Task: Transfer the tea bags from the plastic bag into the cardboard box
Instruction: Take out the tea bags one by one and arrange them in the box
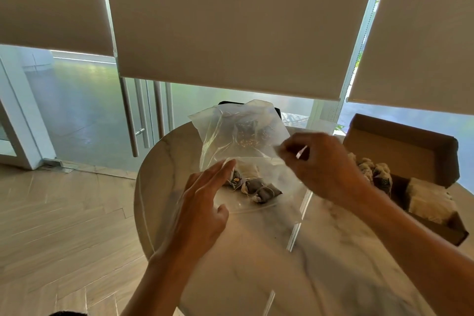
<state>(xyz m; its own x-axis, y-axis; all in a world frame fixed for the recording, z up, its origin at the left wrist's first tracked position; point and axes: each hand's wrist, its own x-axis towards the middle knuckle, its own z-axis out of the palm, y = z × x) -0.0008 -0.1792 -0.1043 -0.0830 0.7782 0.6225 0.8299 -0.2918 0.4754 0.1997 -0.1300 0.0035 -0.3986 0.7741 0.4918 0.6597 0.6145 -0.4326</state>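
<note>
A clear plastic bag [238, 133] stands raised over the round marble table [256, 251]. My right hand [323, 164] pinches the bag's right edge and lifts it. My left hand [202, 205] has straight fingers, and their tips touch the bag's lower left edge. Several dark tea bags [256, 186] lie under the plastic near the table's middle, and more dark ones show through the bag's upper part. An open cardboard box [410, 151] sits at the table's right side, holding several tea bags [377, 174] and a pale packet.
The table's edge curves close on the left, above a wooden floor [64, 226]. Roller blinds [230, 20] hang low over glass doors behind the table. A dark chair back peeks out behind the plastic bag.
</note>
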